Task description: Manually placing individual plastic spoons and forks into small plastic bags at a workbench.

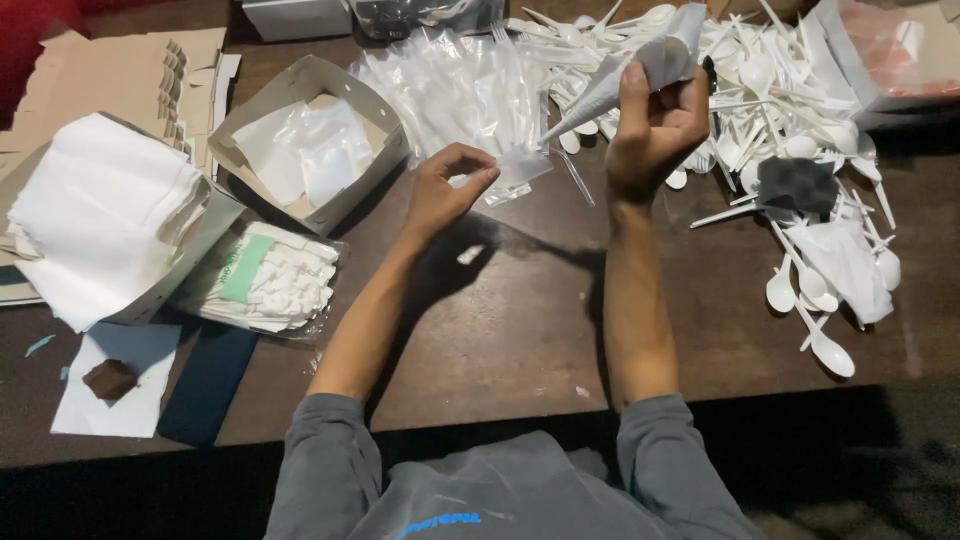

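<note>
At far left sits a stack of white napkins (95, 215), then a clear packet (265, 280) with a green label. The left hand (445, 190) pinches a small clear sleeve (520, 170) at centre: light, limp, probably slippery, best held by its edge. The right hand (655, 125), upper centre, is clenched around a pointed plastic-wrapped bundle (625, 75). White plastic spoons (810, 285) crowd the right.

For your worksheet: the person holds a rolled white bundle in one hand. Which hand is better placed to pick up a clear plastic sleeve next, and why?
Probably the left hand. Its fingertips already pinch a clear plastic sleeve at the edge of the sleeve pile. The right hand is raised and closed around the rolled white bundle.
</note>
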